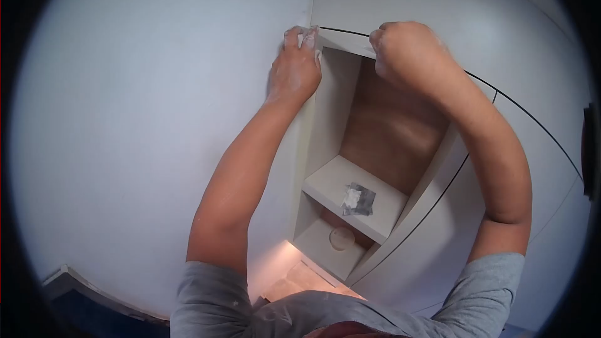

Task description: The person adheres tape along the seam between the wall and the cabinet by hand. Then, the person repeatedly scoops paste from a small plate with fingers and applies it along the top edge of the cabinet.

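My left hand (pixel 294 69) is raised to the upper left corner of the open shelf unit (pixel 335 97), where it meets the wall. Its fingers are bent and smeared with white; whatever they hold is not clear. My right hand (pixel 404 50) is closed at the top edge of the same opening, its fingertips whitened and partly hidden, so I cannot make out what is in them. Below both hands, a grey sheet (pixel 365 200) bearing a lump of white paste (pixel 352 198) lies on the middle shelf (pixel 332 181).
A round translucent thing (pixel 342 238), perhaps a lid or tape roll, rests on the lower shelf (pixel 316 244). White panels (pixel 432 244) with dark seams flank the opening on the right. A plain wall (pixel 156 87) rises at left; a dark blue thing (pixel 94 310) shows at lower left.
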Tool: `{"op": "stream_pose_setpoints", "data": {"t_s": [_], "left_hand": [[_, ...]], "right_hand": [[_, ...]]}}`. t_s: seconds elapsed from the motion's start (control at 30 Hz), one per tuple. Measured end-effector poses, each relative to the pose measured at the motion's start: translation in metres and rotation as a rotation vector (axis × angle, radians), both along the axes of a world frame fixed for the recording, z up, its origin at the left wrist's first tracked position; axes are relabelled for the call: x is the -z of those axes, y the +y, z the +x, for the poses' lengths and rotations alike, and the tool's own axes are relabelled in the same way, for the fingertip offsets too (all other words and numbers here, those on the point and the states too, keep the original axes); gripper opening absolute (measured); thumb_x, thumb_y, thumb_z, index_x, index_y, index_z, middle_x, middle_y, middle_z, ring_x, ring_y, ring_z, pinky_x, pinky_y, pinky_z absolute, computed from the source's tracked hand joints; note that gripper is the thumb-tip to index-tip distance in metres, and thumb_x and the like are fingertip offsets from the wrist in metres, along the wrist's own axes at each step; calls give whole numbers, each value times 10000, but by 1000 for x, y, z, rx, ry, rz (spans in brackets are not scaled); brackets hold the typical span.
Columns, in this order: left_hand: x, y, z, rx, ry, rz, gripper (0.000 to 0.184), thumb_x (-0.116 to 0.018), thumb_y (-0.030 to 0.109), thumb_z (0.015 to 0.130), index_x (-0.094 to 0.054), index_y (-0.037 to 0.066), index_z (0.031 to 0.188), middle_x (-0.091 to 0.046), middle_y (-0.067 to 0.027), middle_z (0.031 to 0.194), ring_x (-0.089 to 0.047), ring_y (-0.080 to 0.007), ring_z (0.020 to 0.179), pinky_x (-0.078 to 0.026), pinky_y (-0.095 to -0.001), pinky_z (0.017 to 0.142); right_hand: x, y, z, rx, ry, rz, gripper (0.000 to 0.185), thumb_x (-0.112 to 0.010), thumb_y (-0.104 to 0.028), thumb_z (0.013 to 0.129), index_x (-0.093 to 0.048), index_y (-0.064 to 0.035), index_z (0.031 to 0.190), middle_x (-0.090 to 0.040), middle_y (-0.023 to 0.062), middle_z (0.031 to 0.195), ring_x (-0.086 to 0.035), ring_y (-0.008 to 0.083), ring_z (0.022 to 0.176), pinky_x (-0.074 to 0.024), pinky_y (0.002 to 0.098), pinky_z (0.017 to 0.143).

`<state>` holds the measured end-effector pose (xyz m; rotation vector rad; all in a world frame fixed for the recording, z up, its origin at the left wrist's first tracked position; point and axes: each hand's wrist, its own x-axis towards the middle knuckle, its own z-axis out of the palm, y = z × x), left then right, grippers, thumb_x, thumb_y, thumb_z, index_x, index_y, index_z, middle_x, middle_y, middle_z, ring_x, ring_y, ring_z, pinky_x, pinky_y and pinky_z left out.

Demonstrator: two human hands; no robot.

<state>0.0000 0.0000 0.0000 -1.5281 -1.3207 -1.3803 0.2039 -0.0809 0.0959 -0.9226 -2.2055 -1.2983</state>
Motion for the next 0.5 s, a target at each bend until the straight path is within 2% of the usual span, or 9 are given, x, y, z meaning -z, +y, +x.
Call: {"op": "stream_pose_setpoints", "data": {"t_s": [0.07, 0.1, 0.27, 0.37, 0.5], "left_hand": [[-4, 9, -3, 3, 3, 78, 348, -584, 155, 917, -595, 114, 1262, -461, -173, 1326, -631, -349, 1006, -546, -422, 845], [-4, 12, -9, 14, 55, 36, 307, -581, 158, 920, -615, 102, 1220, -484, -167, 1298, -633, -343, 1000, -547, -421, 839], [-14, 24, -13, 70, -99, 59, 207, -575, 183, 929, -676, 66, 1066, -567, -132, 1200, -632, -314, 999, -542, -414, 836], [-14, 20, -18, 69, -3, 119, 220, -598, 176, 917, -656, 61, 1096, -581, -125, 1198, -627, -316, 1013, -532, -410, 860], [-17, 14, -14, 101, -115, 56, 290, -584, 133, 913, -605, 71, 1195, -525, -144, 1287, -607, -348, 1055, -521, -430, 888]], "right_hand": [[3, -1, 1, -9, 23, -28, 146, -557, -38, 766, -695, 0, 798, -680, 198, 785, -666, 383, 738, -548, 461, 690], [17, 2, 2, -18, 82, -54, 142, -557, -36, 761, -691, 3, 790, -677, 199, 776, -665, 381, 732, -548, 461, 688], [7, 5, 9, -121, 23, 60, 129, -558, -31, 745, -678, 16, 751, -664, 202, 735, -662, 371, 710, -547, 456, 674], [1, 2, 9, -98, 11, 71, 120, -566, -32, 740, -676, 16, 738, -662, 201, 723, -663, 370, 709, -547, 455, 670], [-2, 7, 8, -117, -6, 49, 90, -595, -29, 723, -678, 6, 734, -665, 192, 722, -667, 365, 713, -552, 449, 671]]}}
